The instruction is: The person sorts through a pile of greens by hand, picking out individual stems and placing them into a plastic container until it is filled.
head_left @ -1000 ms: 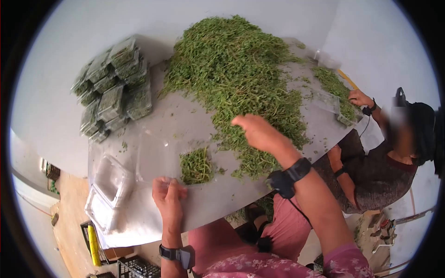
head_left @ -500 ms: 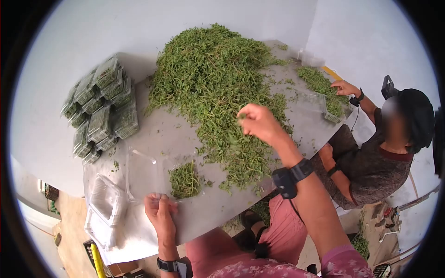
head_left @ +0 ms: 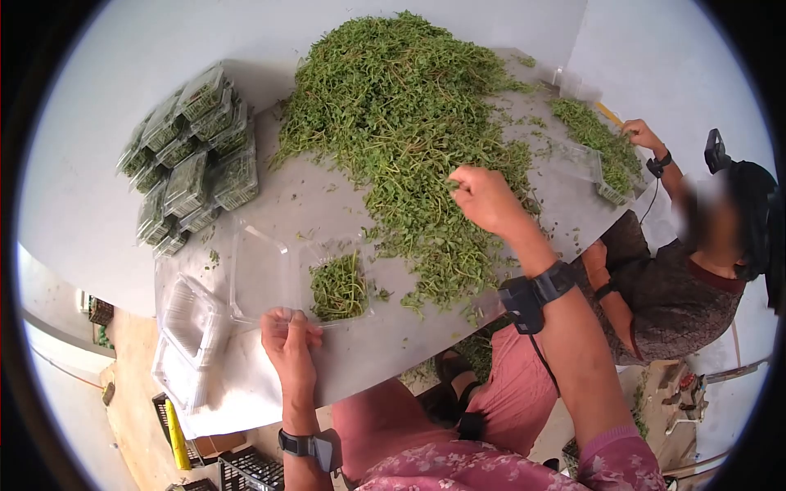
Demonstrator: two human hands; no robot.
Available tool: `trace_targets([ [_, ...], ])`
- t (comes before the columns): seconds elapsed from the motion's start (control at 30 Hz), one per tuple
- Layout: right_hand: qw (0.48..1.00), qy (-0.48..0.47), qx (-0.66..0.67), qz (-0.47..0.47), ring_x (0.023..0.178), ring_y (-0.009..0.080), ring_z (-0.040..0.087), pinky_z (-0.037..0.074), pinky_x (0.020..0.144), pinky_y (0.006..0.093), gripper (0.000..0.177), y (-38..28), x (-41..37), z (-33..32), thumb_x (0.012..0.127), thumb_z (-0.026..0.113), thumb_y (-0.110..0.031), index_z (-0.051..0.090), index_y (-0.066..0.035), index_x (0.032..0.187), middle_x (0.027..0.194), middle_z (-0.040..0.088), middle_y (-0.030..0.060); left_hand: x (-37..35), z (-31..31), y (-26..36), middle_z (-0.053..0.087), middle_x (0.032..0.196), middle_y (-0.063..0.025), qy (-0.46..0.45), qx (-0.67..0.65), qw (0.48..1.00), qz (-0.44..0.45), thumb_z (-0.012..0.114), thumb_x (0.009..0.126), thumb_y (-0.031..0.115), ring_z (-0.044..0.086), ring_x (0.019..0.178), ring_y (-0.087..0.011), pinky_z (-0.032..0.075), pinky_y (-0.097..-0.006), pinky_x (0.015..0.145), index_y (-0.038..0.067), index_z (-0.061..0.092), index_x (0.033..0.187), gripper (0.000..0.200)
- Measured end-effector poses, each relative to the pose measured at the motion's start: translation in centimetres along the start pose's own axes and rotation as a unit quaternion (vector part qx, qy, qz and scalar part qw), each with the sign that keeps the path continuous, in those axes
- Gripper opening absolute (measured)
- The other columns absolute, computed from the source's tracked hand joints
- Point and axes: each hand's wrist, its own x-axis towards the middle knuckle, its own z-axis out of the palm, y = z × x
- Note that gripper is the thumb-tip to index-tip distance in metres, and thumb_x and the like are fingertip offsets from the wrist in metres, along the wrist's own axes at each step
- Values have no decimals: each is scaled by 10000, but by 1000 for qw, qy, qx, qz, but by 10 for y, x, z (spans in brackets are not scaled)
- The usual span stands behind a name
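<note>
An open clear plastic box [head_left: 260, 274] lies near the table's front edge, its lid side to the left and green sprigs [head_left: 339, 286] in its right half. My left hand [head_left: 290, 340] pinches the box's front edge near the hinge. Above the front part of a large heap of green sprigs [head_left: 393, 98] is my right hand [head_left: 489, 199], fingers pressed together; a bit of green shows at the fingertips, too small to tell clearly.
Filled, closed boxes [head_left: 187, 182] are stacked at the left. Nested empty boxes [head_left: 193, 323] lie at the front left. A co-worker [head_left: 667, 278] sits at the right, beside another open box [head_left: 612, 193] and sprigs. Crates [head_left: 250, 470] stand on the floor.
The view has shifted, so the table's things appear higher and further right. My right hand stays over the heap, its fingers slightly changed. My left hand remains at the box edge.
</note>
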Motion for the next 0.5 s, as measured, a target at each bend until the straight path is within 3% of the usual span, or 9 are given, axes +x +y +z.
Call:
trace_targets([
  [0.13,997,-54,-31,-35,900,362,623,499,754,456,275,6,5,29,835,633,1,607,-10,1109,991,622,204,1,1,-2,579,718,-56,7,-10,1000,4,567,930,73,561,584,-114,431,-227,500,55,484,931,86],
  [0.17,995,-63,-62,-50,971,368,597,488,783,456,337,7,5,35,792,602,84,615,-41,1104,1047,596,180,1,1,-2,580,727,-55,8,-15,1000,5,569,929,71,562,585,-114,433,-228,500,56,483,932,87],
  [0.27,990,-105,-95,-10,997,381,574,480,812,456,411,-5,3,41,754,564,130,624,-69,1109,1061,587,160,1,1,-2,580,727,-55,6,-18,1000,6,569,928,68,568,586,-118,440,-230,502,59,475,934,95],
  [0.4,972,-122,-198,16,881,357,543,441,718,449,248,-8,9,45,739,552,135,560,-56,897,1012,550,136,2,-1,-3,575,693,-61,-1,-14,1000,4,566,931,75,573,582,-123,450,-230,508,61,463,935,105],
  [0.5,990,-55,-113,-59,763,310,530,420,646,441,155,12,10,44,775,569,80,502,-50,826,911,547,128,2,-2,-4,578,687,-62,0,-20,1000,5,568,931,81,569,573,-124,448,-228,506,59,464,932,105],
])
